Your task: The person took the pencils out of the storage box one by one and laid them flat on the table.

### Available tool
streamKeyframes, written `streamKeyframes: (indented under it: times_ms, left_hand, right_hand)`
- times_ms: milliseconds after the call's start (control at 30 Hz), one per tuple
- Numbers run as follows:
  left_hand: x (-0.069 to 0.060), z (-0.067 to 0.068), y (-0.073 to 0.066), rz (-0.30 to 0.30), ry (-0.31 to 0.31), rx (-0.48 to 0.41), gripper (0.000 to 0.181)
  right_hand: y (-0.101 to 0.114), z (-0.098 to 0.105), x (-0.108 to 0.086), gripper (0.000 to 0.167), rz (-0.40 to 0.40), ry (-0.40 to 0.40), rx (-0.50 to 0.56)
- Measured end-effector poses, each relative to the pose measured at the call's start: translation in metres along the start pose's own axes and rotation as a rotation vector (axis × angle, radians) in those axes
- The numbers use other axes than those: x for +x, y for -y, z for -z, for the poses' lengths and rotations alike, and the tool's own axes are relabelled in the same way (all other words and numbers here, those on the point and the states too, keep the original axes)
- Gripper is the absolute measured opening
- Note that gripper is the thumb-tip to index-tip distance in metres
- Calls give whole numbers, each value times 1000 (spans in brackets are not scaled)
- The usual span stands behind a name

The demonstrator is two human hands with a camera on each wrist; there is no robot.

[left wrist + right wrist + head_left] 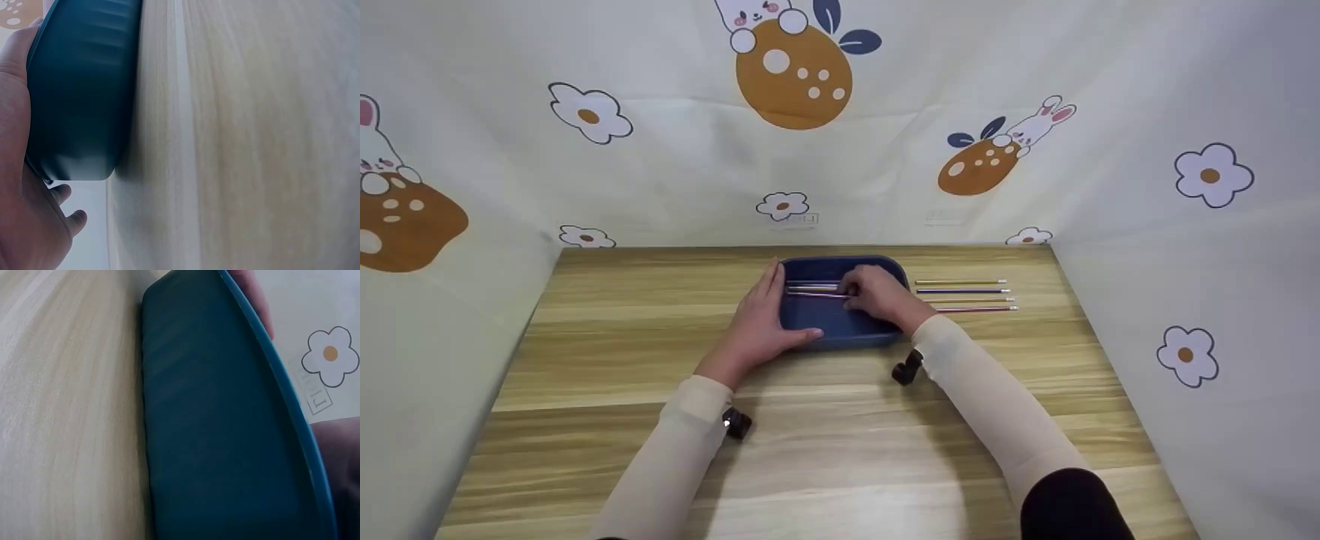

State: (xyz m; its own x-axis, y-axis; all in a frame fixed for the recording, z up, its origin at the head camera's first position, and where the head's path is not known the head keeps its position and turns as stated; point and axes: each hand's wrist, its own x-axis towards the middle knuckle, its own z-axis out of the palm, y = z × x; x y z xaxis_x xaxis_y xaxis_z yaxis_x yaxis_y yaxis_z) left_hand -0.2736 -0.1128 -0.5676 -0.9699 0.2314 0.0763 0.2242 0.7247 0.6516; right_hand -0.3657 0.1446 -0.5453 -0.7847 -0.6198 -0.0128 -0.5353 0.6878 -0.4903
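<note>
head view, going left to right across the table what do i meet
Left hand, pencils lying in the blue tray, right hand, four pencils lying to the right of the tray.

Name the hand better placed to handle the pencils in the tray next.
Right, I'd judge: the right hand reaches into the blue tray, right at the pencils there, while the left hand lies against the tray's left end.
</note>
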Motion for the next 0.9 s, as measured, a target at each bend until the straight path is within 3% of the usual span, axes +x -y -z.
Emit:
streamKeyframes:
  times_ms: [400, 900]
  left_hand:
    - [0, -1, 2, 5, 17, 11, 144]
    - [0, -1, 0, 6, 1, 3, 141]
  right_hand:
    - [-1, -2, 1, 16, -29, -46, 89]
    - [-1, -5, 1, 9, -50, -72, 88]
